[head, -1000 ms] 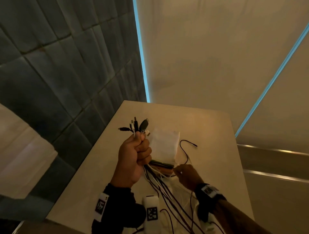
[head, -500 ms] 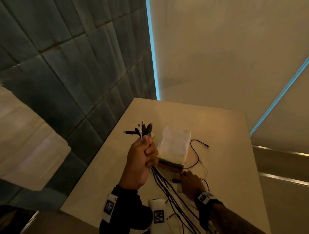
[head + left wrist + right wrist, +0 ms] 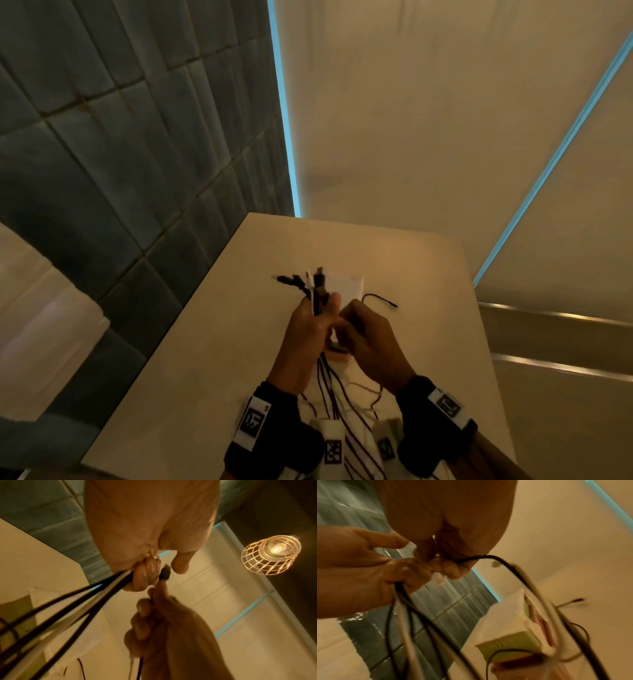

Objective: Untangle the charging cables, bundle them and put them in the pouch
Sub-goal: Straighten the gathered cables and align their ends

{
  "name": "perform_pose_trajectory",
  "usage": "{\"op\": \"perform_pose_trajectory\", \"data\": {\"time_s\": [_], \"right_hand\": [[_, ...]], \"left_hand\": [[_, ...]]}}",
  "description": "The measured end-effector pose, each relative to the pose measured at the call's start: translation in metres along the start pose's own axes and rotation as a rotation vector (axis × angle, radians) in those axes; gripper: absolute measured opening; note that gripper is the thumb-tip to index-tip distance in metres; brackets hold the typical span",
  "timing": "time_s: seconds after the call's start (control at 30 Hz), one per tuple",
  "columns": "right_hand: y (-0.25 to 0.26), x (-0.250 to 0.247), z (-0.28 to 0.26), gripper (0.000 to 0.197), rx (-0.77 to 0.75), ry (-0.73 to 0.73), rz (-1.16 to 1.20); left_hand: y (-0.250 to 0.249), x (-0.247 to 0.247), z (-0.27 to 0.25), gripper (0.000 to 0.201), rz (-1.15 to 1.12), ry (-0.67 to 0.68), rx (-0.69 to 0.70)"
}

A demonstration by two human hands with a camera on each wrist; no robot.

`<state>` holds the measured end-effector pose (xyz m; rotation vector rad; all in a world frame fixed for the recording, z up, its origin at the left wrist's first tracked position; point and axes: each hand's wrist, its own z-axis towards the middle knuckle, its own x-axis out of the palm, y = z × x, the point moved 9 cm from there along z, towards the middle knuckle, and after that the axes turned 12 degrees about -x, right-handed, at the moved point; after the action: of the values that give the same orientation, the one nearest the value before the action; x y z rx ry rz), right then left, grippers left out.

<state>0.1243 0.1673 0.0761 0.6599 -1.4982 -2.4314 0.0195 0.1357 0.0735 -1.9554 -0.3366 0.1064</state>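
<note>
My left hand (image 3: 317,318) is raised over the table and grips a bundle of black and white charging cables (image 3: 334,387). Their plugs (image 3: 308,284) stick up above the fist. My right hand (image 3: 352,325) is pressed against it and pinches a black cable end (image 3: 164,573) beside the left thumb (image 3: 180,563). In the right wrist view that black cable (image 3: 488,557) curves out of the right hand's fingers (image 3: 448,568), with a white plug (image 3: 439,580) just below. The white pouch (image 3: 349,286) lies on the table behind both hands, mostly hidden, and shows closer as the pouch (image 3: 510,635) under the cables.
One loose black cable end (image 3: 380,299) lies on the beige table (image 3: 212,359) right of the pouch. A grey tiled wall (image 3: 137,171) runs along the table's left edge. A wire-cage lamp (image 3: 271,554) hangs overhead. More cable slack trails toward my wrists.
My right hand has lifted off the table near the pouch and come up against the left hand, bringing a cable end with it. The left hand still holds the bundle.
</note>
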Motion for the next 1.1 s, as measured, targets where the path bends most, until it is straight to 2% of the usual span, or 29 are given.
{"op": "perform_pose_trajectory", "data": {"time_s": [0.07, 0.17, 0.3, 0.47, 0.63, 0.87, 0.97, 1.1], "right_hand": [[0.006, -0.002, 0.0, 0.017, 0.0, 0.017, -0.001], [-0.001, -0.01, -0.009, 0.016, 0.057, 0.044, 0.048], [0.016, -0.017, -0.009, 0.023, 0.023, -0.033, 0.099], [0.024, -0.008, -0.008, 0.036, 0.036, 0.046, 0.256], [-0.01, -0.003, -0.024, 0.036, 0.098, 0.092, 0.261], [-0.062, 0.019, -0.039, 0.037, 0.148, 0.098, 0.173], [-0.097, 0.016, -0.052, 0.03, 0.239, 0.08, 0.126], [-0.125, 0.006, -0.067, 0.038, 0.3, 0.069, -0.033]], "left_hand": [[-0.01, 0.001, -0.004, 0.021, 0.057, -0.044, 0.057], [-0.024, -0.008, -0.009, 0.024, -0.062, -0.074, 0.131], [-0.031, 0.006, -0.018, 0.038, -0.058, 0.022, 0.162], [-0.041, 0.005, -0.024, 0.046, -0.016, -0.046, 0.177], [-0.046, -0.001, -0.023, 0.05, -0.346, 0.022, 0.107], [-0.055, -0.005, -0.025, 0.033, -0.319, 0.113, 0.155], [-0.063, -0.013, -0.031, 0.034, -0.39, 0.143, 0.183], [-0.066, -0.027, -0.033, 0.037, -0.466, 0.097, 0.19]]}}
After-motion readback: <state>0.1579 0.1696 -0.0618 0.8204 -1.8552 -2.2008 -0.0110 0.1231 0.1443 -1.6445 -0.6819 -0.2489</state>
